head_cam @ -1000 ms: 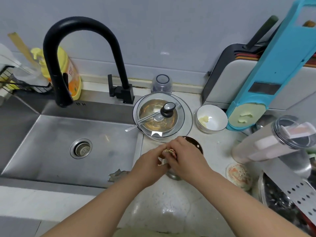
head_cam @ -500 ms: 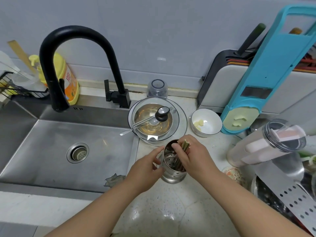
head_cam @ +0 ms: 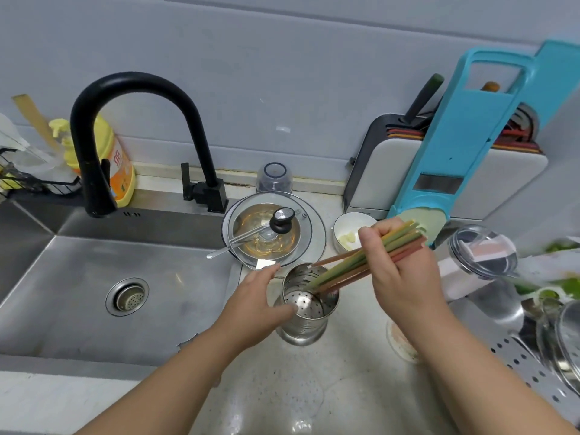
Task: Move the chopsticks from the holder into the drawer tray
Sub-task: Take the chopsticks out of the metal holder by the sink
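A perforated steel chopstick holder point(head_cam: 306, 312) stands upright on the counter just right of the sink. My left hand point(head_cam: 255, 304) grips its left side, thumb on the near wall. My right hand point(head_cam: 397, 271) is closed around a bundle of green, yellow and reddish chopsticks point(head_cam: 348, 266). The bundle slants up to the right, its lower tips still just inside the holder's rim. The holder's perforated bottom shows bare on the left. No drawer or tray is in view.
Behind the holder lie a glass pot lid point(head_cam: 273, 230) over a dish with a spoon, and a small white bowl point(head_cam: 350, 230). A steel sink point(head_cam: 94, 277) with black faucet point(head_cam: 131, 89) fills the left. A turquoise slicer point(head_cam: 464, 146), clear jar point(head_cam: 480, 255) and colander point(head_cam: 533, 356) crowd the right.
My right hand has lifted the chopstick bundle up and to the right, almost out of the holder. My left hand has stayed on the holder's side.
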